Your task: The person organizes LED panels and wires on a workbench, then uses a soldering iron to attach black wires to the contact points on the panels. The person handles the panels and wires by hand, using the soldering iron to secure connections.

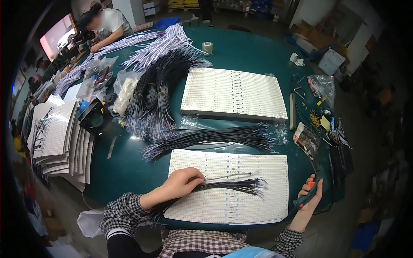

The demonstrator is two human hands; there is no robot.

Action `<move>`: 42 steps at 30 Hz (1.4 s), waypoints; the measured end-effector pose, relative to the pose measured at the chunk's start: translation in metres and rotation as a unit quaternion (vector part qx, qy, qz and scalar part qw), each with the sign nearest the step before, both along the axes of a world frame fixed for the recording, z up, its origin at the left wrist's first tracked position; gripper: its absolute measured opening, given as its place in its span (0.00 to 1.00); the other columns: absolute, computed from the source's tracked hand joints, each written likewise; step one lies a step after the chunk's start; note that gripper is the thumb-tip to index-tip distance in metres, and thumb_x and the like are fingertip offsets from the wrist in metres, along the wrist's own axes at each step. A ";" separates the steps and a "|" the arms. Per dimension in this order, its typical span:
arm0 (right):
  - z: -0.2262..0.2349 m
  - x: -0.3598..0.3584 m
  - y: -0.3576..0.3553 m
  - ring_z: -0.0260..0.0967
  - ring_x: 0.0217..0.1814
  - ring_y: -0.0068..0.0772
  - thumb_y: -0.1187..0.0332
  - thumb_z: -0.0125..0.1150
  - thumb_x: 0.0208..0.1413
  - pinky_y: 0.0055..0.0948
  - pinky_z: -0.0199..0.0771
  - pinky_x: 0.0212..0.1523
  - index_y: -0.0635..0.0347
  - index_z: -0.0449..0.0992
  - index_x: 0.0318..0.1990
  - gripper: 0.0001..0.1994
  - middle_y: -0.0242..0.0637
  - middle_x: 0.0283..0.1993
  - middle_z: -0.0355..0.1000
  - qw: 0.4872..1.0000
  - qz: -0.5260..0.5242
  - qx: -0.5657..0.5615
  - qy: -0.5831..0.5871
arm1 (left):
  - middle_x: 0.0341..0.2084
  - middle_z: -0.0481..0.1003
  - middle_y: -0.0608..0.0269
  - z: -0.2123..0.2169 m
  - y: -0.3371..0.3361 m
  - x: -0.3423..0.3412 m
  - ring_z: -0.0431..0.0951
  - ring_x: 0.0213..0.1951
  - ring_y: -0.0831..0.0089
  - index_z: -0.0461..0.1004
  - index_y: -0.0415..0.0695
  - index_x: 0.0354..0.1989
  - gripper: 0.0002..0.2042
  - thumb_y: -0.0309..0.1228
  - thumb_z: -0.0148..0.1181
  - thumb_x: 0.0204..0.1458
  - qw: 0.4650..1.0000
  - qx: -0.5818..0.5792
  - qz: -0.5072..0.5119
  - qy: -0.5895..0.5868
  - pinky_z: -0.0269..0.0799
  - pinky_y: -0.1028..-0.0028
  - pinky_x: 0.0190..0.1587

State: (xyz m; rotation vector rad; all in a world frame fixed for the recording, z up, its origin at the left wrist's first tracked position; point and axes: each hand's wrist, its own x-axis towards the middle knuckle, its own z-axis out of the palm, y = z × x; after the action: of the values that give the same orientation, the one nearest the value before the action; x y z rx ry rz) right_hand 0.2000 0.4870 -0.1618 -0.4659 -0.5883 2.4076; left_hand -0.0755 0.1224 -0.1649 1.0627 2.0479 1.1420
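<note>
Stretching over a white panel on the tabletop, black wires are being pinched between fingers of the left hand; a dark tool is being gripped by the right hand.

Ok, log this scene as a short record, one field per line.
Left hand: pinching black wires
Right hand: gripping dark-green handheld tool, orange-red part on handle
Under the wires: white circuit-board panel
Beyond that panel: loose black cable bundle, then white panel stack
Far left: fanned white panels
Surface: dark-green table
Upper left: another person
</note>
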 end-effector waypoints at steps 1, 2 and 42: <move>-0.009 0.003 0.004 0.71 0.28 0.26 0.53 0.50 0.62 0.22 0.75 0.23 0.58 0.67 0.51 0.19 0.35 0.41 0.72 1.000 -0.004 -0.009 0.012 | 0.29 0.77 0.59 -0.001 -0.001 0.000 0.79 0.31 0.73 0.75 0.38 0.38 0.06 0.25 0.56 0.55 1.000 0.004 0.014 -0.020 0.73 0.76 0.35; -0.016 0.007 0.009 0.71 0.28 0.26 0.53 0.50 0.62 0.22 0.75 0.23 0.57 0.67 0.51 0.19 0.34 0.41 0.72 1.000 -0.010 -0.017 0.023 | 0.29 0.77 0.59 -0.003 -0.001 -0.001 0.79 0.32 0.75 0.74 0.37 0.39 0.06 0.25 0.55 0.56 0.999 0.010 0.026 -0.041 0.74 0.77 0.35; -0.040 0.013 0.016 0.62 0.26 0.20 0.54 0.55 0.59 0.19 0.68 0.23 0.57 0.68 0.47 0.18 0.30 0.36 0.68 0.993 -0.087 -0.057 0.048 | 0.30 0.73 0.58 0.015 -0.029 -0.009 0.77 0.32 0.72 0.75 0.37 0.35 0.06 0.23 0.62 0.48 0.995 -0.028 0.097 0.024 0.72 0.75 0.34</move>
State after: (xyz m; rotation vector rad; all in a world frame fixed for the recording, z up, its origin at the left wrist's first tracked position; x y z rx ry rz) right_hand 0.2129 0.5029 -0.2019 -0.4266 -0.3549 2.2898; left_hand -0.0850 0.0937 -0.1503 0.8882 2.2459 1.1556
